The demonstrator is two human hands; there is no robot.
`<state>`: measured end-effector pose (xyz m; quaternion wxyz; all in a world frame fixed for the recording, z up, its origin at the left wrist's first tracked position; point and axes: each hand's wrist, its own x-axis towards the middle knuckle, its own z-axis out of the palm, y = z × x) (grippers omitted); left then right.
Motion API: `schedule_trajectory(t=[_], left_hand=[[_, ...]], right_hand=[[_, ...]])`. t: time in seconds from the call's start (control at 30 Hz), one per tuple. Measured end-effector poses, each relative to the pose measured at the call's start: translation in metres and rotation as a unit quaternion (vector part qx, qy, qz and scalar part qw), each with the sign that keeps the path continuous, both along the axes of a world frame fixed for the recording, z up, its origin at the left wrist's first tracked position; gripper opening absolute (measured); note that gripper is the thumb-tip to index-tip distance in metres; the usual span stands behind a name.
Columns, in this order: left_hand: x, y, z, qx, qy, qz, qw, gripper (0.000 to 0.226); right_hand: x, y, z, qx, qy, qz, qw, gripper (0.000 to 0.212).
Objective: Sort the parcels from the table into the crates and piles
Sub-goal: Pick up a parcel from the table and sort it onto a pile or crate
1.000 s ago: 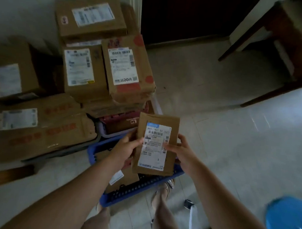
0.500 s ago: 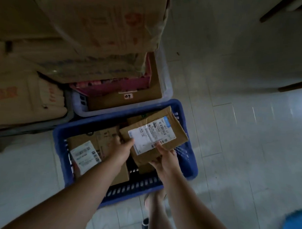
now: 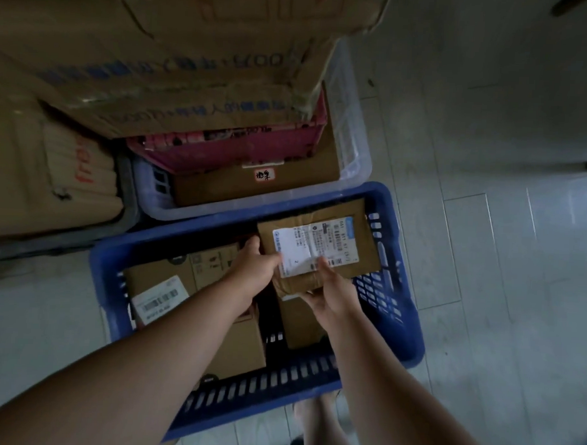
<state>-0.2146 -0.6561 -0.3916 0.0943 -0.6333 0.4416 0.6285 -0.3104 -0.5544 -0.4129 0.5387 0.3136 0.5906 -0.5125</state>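
1. Far left: a grey crate (image 3: 130,196) on the floor, filled by a brown carton (image 3: 53,187) with red lettering on its side.
2. Above and just right of it: large stacked cartons (image 3: 191,69) printed in blue, overhanging a pink crate (image 3: 241,150).
3. Pink crate seated in a clear tub (image 3: 352,124). Below it in the same tub, a tagged box (image 3: 220,189) of brown card with a small white tag on its top edge.
4. Nearer the camera, just beside the tub's front wall: a blue crate (image 3: 399,292) with slotted sides, standing on the floor.
5. In its left half: a labelled box (image 3: 197,279), white barcode sticker facing up, partly covered by the left forearm.
6. Left hand (image 3: 254,271): fingers and thumb curled round the left edge of the parcel (image 3: 321,246), gripping it.
7. Parcel: flat, brown, white shipping label up, tilted slightly, held inside the right half of the blue crate. Whether touching the boxes beneath cannot be told.
8. Right hand (image 3: 329,290): pinching the parcel's near edge, thumb pressed on the label, fingers underneath.
9. Under that hand: a plain box (image 3: 302,322) lying in the crate's right half.
10. Right side: pale tiled floor (image 3: 483,262). At the bottom edge, bare legs (image 3: 311,422) behind the crate.
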Motion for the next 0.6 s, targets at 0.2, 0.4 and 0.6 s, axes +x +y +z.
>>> schedule_trajectory(t=[0.2, 0.4, 0.6], left_hand=[[0.002, -0.009, 0.042, 0.000, -0.011, 0.020, 1.000, 0.065], [0.015, -0.014, 0.130, -0.006, -0.011, -0.005, 1.000, 0.072], [0.049, -0.015, 0.246, -0.024, 0.021, -0.045, 0.998, 0.071]], right_hand=[[-0.007, -0.001, 0.029, 0.135, -0.002, 0.101, 0.986, 0.028], [-0.005, 0.000, 0.109, 0.141, 0.030, 0.098, 0.985, 0.011], [0.026, -0.012, 0.229, 0.093, 0.067, 0.021, 0.993, 0.027]])
